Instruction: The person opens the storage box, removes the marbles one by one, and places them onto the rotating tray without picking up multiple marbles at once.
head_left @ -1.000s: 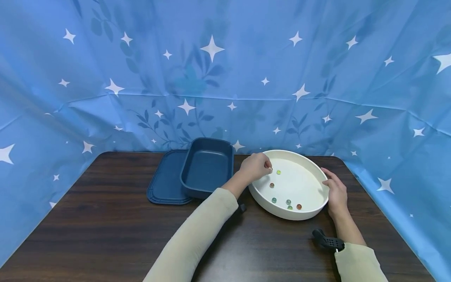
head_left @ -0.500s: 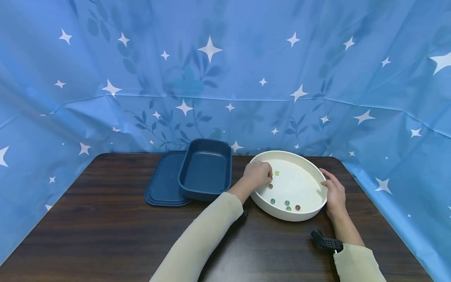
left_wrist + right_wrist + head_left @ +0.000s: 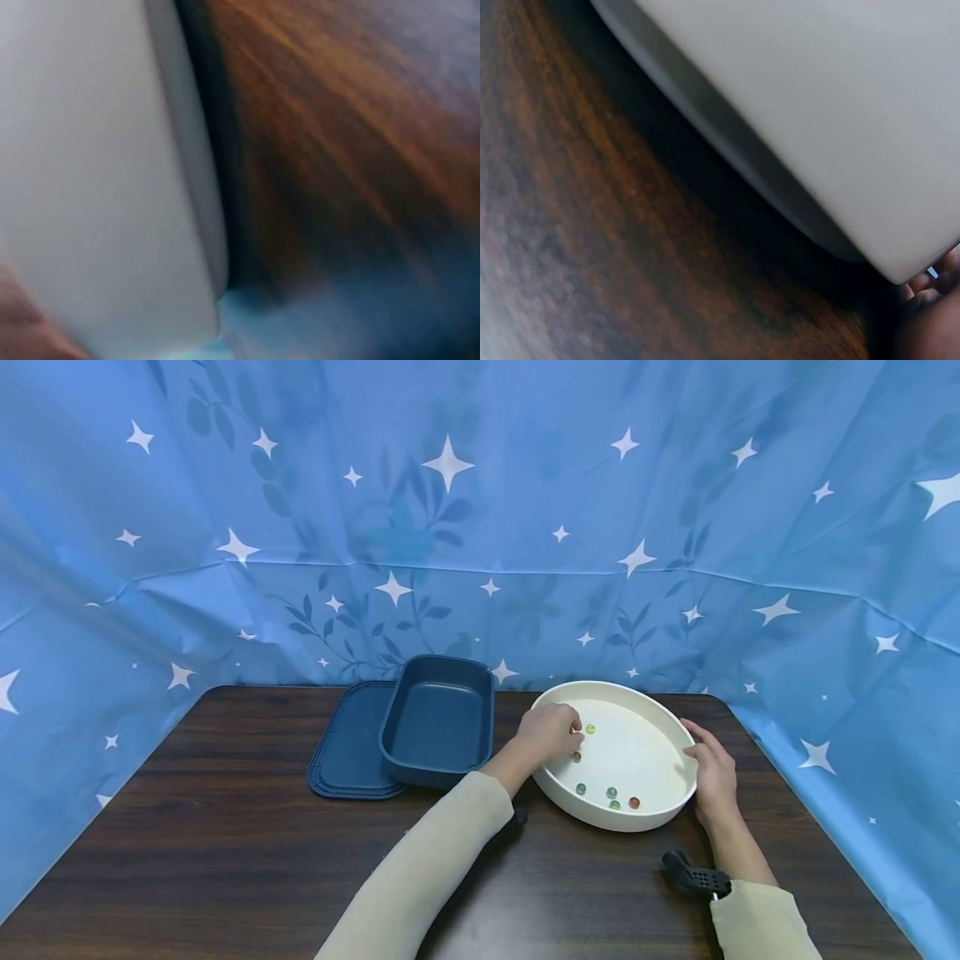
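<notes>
A white round tray (image 3: 637, 768) with raised sides stands at the right of the table. Inside it lie several small glass marbles, among them a yellow-green marble (image 3: 590, 728), a brown marble (image 3: 577, 757) and an orange marble (image 3: 634, 802). My left hand (image 3: 547, 732) reaches over the tray's left rim with bent fingers, near the brown marble. The hand's back hides most of the fingers, so whether they pinch a marble does not show. My right hand (image 3: 712, 768) grips the right rim, thumb over the edge. Both wrist views show mostly the tray's outer wall (image 3: 97, 172).
Left of the tray stands a deep blue rectangular box (image 3: 438, 727), partly over a flat blue lid (image 3: 356, 743). They rest on a dark wooden table (image 3: 225, 843). A blue curtain with white stars (image 3: 480, 527) hangs behind its far edge.
My left hand has dipped lower into the tray, and its fingertips now stand a little apart. My right hand keeps its grip on the rim. The visible marbles lie as before.
</notes>
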